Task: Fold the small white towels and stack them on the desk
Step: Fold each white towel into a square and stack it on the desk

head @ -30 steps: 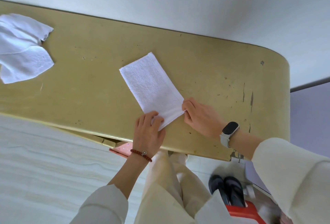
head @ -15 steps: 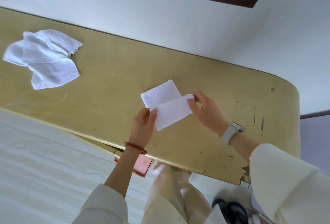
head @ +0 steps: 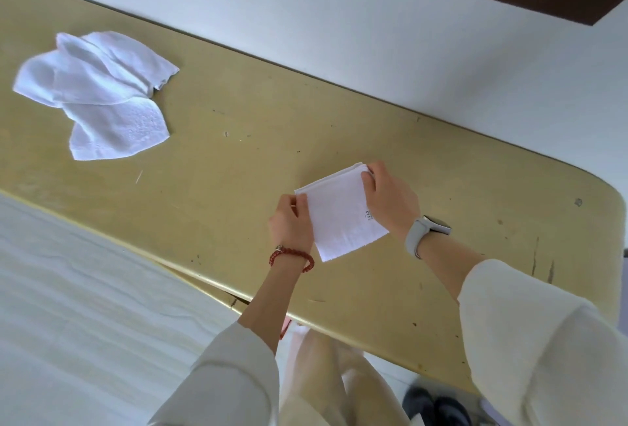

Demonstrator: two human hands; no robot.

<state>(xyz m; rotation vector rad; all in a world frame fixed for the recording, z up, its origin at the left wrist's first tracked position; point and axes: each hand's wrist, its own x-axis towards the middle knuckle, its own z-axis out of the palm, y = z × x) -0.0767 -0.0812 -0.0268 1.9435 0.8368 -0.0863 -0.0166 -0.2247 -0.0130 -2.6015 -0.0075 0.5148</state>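
One folded towel in work, lying over the near half of the desk, right of centre. It reads as a compact square of several layers; layered edges show at its far corner, a small printed label near its right side. Whether it lies flat on the wood or is lifted slightly off it: cannot tell.

One loose heap of unfolded towels at the far left of the desk, well apart from the folded one. At least two cloths overlap there, possibly three; exact count not readable from the crumpled layers.

Two hands, both on the folded towel.
- Left hand: at the towel's left edge, near its far-left corner. Fingers curled, thumb and fingertips closed on the edge in a pinch. Red bead bracelet on the wrist.
- Right hand: at the towel's right edge, up by the far corner. Fingers bent over and closed on the stacked layers, gripping them. Grey watch on the wrist.

Both sleeves cream-white.

Surroundings: desk top is yellowish, scuffed and chipped, with a rounded right end, set against a white wall. One white bed surface at lower left, beside the desk's near edge. One pair of dark shoes on the floor below.
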